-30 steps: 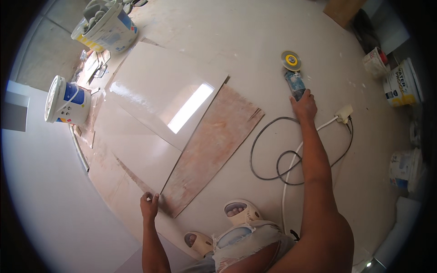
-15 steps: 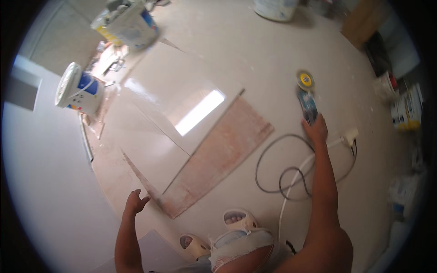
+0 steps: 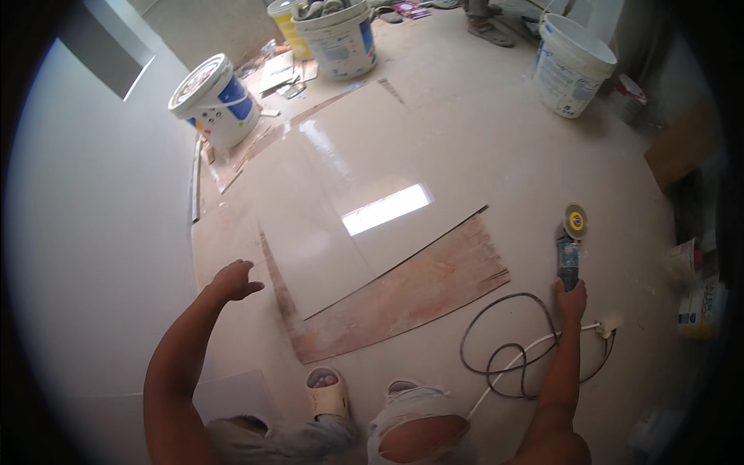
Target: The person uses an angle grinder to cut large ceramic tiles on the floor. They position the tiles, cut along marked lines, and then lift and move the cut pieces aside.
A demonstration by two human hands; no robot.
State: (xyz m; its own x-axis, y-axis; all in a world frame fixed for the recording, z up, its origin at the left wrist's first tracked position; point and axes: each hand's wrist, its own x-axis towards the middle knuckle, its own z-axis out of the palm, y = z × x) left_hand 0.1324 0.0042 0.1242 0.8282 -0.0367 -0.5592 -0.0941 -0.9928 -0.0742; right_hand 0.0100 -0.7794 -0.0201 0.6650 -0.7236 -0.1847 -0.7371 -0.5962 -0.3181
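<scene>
My right hand [image 3: 572, 300] is wrapped round the body of a blue and black angle grinder [image 3: 569, 262]. Its disc, with a yellow centre [image 3: 575, 222], points away from me above the pale floor. On the other side my left hand [image 3: 235, 280] hangs in the air with its thumb apart from the fingers, and I see nothing held in it. It is nearest to the left edge of a large glossy cream tile [image 3: 310, 248]. Along the tile's near and left sides runs a dusty reddish-brown strip [image 3: 418, 275].
A black cord [image 3: 496, 310] loops by my right arm, beside a white cable [image 3: 496, 377] and a socket block [image 3: 610, 324]. Buckets stand at the back: one lidded [image 3: 221, 105], one filled [image 3: 335, 46], one at right [image 3: 573, 70]. Another person's foot [image 3: 490, 32] shows far off.
The whole view has swung, so the tile and buckets sit lower and further right. My left hand has reached further forward, and my left foot has stepped ahead. The grinder stays in my right hand.
</scene>
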